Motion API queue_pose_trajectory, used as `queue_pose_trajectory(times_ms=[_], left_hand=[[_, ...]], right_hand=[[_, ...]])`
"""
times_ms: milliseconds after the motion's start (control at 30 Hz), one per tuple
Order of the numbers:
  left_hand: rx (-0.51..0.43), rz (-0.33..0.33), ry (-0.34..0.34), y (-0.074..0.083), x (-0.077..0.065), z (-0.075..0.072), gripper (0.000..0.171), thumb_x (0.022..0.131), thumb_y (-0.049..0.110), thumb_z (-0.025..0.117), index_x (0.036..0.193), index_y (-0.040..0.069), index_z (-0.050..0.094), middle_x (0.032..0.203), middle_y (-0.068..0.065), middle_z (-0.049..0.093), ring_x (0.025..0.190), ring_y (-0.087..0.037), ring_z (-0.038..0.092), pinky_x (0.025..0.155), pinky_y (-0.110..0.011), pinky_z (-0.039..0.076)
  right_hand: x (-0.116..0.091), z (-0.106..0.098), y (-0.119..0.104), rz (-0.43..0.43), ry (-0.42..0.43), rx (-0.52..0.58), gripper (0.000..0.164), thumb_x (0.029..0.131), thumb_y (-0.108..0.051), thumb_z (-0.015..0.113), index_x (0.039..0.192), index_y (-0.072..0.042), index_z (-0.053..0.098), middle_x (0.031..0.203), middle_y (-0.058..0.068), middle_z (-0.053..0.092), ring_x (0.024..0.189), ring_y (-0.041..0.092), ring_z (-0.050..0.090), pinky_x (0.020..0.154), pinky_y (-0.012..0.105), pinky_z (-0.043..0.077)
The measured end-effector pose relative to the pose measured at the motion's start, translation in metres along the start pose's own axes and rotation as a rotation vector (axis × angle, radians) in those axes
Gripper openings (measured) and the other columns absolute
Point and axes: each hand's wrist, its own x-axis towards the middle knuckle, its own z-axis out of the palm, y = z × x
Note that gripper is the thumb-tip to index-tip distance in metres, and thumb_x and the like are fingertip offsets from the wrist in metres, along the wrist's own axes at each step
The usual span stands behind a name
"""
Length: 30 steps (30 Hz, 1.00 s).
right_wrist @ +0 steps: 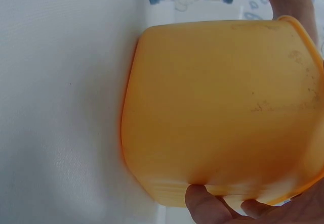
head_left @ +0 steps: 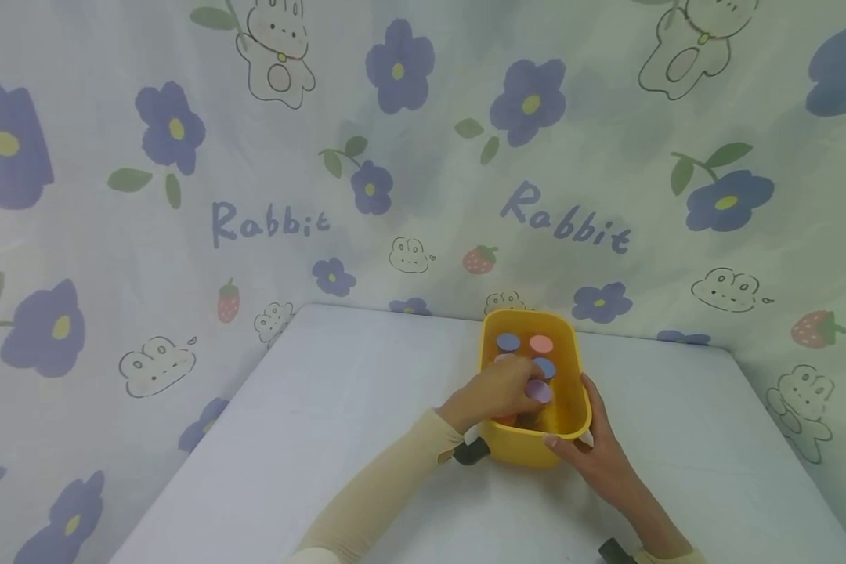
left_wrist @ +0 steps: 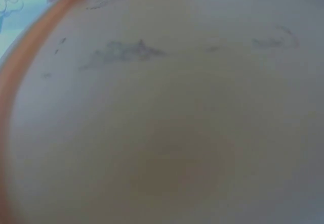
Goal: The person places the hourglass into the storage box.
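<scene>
A yellow plastic bin (head_left: pixel 536 448) stands on the white table, with several flat round tops in blue, pink, orange and purple inside it. My left hand (head_left: pixel 502 388) reaches in over the near left rim. Its curled fingers pinch a purple round-topped piece (head_left: pixel 539 392), whose lower part is hidden. A blue round top (head_left: pixel 544 367) lies just beyond those fingers. At the near right corner, my right hand (head_left: pixel 598 454) grips the bin, thumb at the rim and fingers along the right side. The right wrist view shows this hand (right_wrist: pixel 217 204) against the bin wall (right_wrist: pixel 217 102).
The white table (head_left: pixel 310 423) extends to both sides of the bin. Behind it hangs a curtain (head_left: pixel 423 157) printed with flowers and rabbits. Black wrist cameras sit on both arms. A close, blurred bin wall (left_wrist: pixel 162 102) fills the left wrist view.
</scene>
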Motion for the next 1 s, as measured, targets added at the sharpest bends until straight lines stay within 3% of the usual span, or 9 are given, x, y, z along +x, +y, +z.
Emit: queue_pose_trajectory(times_ms=[167,267,467,600,800,1000], left_hand=[[-0.042,-0.036,-0.006,0.004,-0.002,-0.005,0.034,0.09,0.029,0.081,0.121,0.016,0.074,0.115,0.008,0.076,0.099,-0.006,0.068,0.096,-0.02,0.058],[-0.09,-0.027,-0.004,0.004,-0.003,-0.009,0.034,0.089,0.027,0.082,0.12,0.013,0.074,0.111,0.006,0.077,0.094,-0.006,0.069,0.09,-0.018,0.059],[-0.176,-0.019,0.02,-0.005,-0.01,-0.02,0.036,0.09,0.03,0.081,0.122,0.016,0.074,0.113,0.006,0.075,0.096,-0.006,0.068,0.091,-0.02,0.058],[-0.247,-0.011,0.058,-0.016,-0.024,-0.039,0.035,0.092,0.032,0.079,0.123,0.016,0.074,0.113,0.003,0.074,0.1,-0.011,0.068,0.089,-0.022,0.058],[-0.39,-0.031,0.124,-0.036,-0.051,-0.063,0.04,0.09,0.036,0.08,0.126,0.02,0.073,0.122,0.002,0.074,0.112,-0.015,0.066,0.099,-0.033,0.059],[-0.438,-0.082,0.209,-0.057,-0.082,-0.075,0.042,0.09,0.032,0.081,0.126,0.014,0.071,0.128,-0.005,0.072,0.12,-0.024,0.067,0.103,-0.042,0.059]], right_hand=[[0.0,0.0,0.001,-0.01,0.0,0.01,0.106,0.098,-0.03,0.071,0.163,-0.043,-0.011,0.175,0.015,0.004,0.155,0.046,0.023,0.112,0.057,0.041],[0.0,-0.001,0.001,-0.018,0.0,0.02,0.105,0.098,-0.029,0.071,0.163,-0.043,-0.011,0.175,0.015,0.004,0.155,0.046,0.023,0.112,0.057,0.041],[-0.001,0.0,0.001,-0.031,0.002,0.021,0.106,0.098,-0.03,0.072,0.163,-0.042,-0.01,0.175,0.016,0.004,0.155,0.046,0.023,0.111,0.056,0.042],[0.0,0.0,0.001,-0.034,0.006,0.02,0.106,0.097,-0.03,0.072,0.163,-0.042,-0.01,0.175,0.016,0.004,0.155,0.047,0.023,0.112,0.057,0.041],[0.0,0.0,0.002,-0.019,0.002,0.023,0.107,0.097,-0.029,0.072,0.163,-0.042,-0.012,0.175,0.015,0.002,0.156,0.047,0.02,0.112,0.059,0.041],[0.0,0.001,0.002,0.0,0.004,0.012,0.109,0.097,-0.031,0.073,0.163,-0.041,-0.013,0.175,0.015,0.002,0.156,0.046,0.02,0.112,0.058,0.042]])
